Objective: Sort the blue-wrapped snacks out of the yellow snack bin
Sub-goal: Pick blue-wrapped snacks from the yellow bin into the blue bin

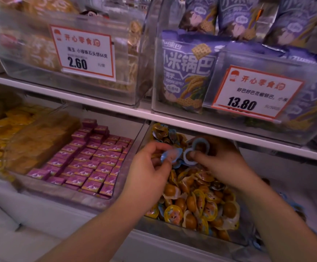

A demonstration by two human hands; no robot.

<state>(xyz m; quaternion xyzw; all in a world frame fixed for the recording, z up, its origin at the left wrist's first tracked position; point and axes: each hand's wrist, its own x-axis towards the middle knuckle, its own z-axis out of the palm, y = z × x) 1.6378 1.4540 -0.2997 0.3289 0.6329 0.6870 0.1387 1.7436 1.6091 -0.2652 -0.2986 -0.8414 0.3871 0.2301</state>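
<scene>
A clear bin [188, 236] on the lower shelf holds a heap of yellow-wrapped snacks [197, 201], with a few blue-wrapped ones mixed in. Over the bin's back half, my left hand [150, 167] pinches a blue-wrapped snack [170, 155] between thumb and fingers. My right hand [222, 159] holds several blue-wrapped snacks [190, 156]; one blue ring-shaped piece [201, 145] shows above its fingers. The two hands almost touch.
A bin of purple boxes [89, 163] stands left of the snack bin, and yellow packets [0, 137] lie further left. The white shelf edge [172, 118] runs just above the hands, carrying bins with price tags [256, 91]. More blue-wrapped pieces [293, 205] lie right of the bin.
</scene>
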